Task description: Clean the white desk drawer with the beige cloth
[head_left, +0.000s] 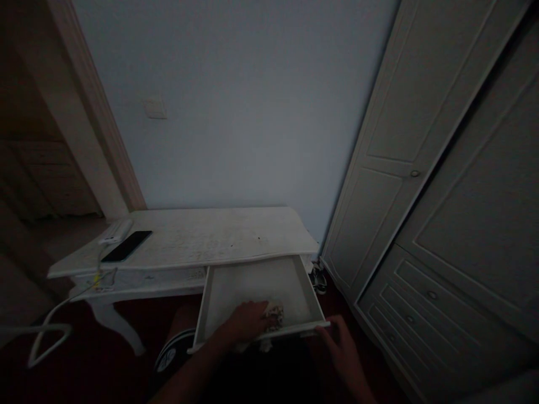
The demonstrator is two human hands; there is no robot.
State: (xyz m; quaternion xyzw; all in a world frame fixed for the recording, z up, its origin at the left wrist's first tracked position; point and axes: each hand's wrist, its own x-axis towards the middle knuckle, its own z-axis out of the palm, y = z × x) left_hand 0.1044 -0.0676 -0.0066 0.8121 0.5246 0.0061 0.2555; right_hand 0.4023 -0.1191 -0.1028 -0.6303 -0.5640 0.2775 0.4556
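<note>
A white drawer (pixel 261 278) is pulled out of the white desk (pixel 236 230) in front of me. My left hand (pixel 248 320) reaches inside it, fingers closed on a crumpled, speckled cloth (pixel 274 315) that rests against the drawer's bottom near the front. My right hand (pixel 337 335) grips the right front corner of the drawer, with the thumb and fingers at its front edge. The light is dim, so the fingertips of both hands are hard to make out.
On the desk's left end lie a black phone (pixel 127 246) and a white power strip (pixel 117 230) with a cable (pixel 63 307) hanging down. A grey-white wardrobe (pixel 387 185) stands to the right. Shoes (pixel 319 279) sit on the floor beside the desk.
</note>
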